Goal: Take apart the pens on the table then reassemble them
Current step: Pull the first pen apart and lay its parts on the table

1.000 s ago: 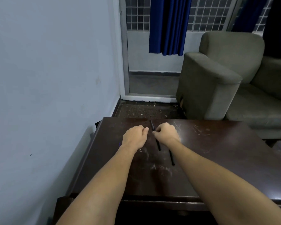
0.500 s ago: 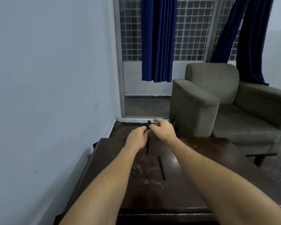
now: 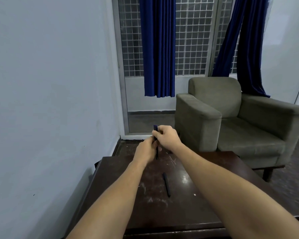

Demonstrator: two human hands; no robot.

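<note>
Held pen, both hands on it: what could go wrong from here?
1. Both the left hand and right hand grip the held pen up near the far edge of the table; a part that pops free could drop to the floor.
2. The second pen lies loose between the forearms; a lowering arm might knock or roll it.

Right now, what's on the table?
One loose pen lies on the table. The left hand and right hand grip a second pen, raised. The forearms cover part of it.
</note>
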